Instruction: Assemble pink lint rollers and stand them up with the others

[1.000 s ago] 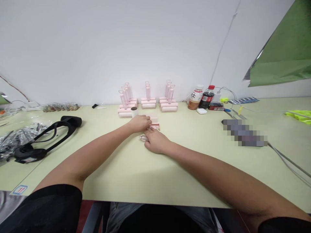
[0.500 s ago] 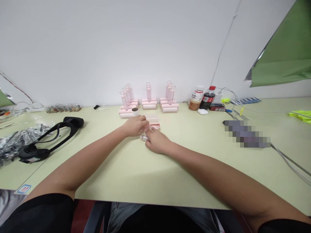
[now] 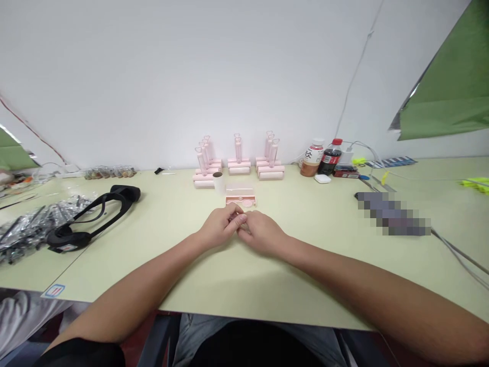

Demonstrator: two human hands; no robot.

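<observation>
My left hand (image 3: 221, 225) and my right hand (image 3: 263, 233) meet over the table, fingertips touching. Both are closed around something small between them. A sliver of it looks pale and clear, but the fingers hide most of it and I cannot make out its kind. Just beyond the fingertips lies an open pink case (image 3: 229, 201), its clear lid raised at the back and a round pale piece inside. A white, cup-like cylinder (image 3: 218, 184) with a dark inside stands behind the case to the left.
Pink boxes (image 3: 271, 174) with upright pink tubes (image 3: 273, 154) stand in three groups by the wall. Drink bottles (image 3: 329, 159) and a small white case (image 3: 323, 179) are at right, with a blurred dark object (image 3: 393, 214). A black head strap (image 3: 95, 214) and plastic-wrapped items (image 3: 34, 224) lie left.
Both hands have drawn back toward me from the pink case, now uncovered. The small clear tube that lay by my right hand no longer shows separately. The view has shifted slightly.
</observation>
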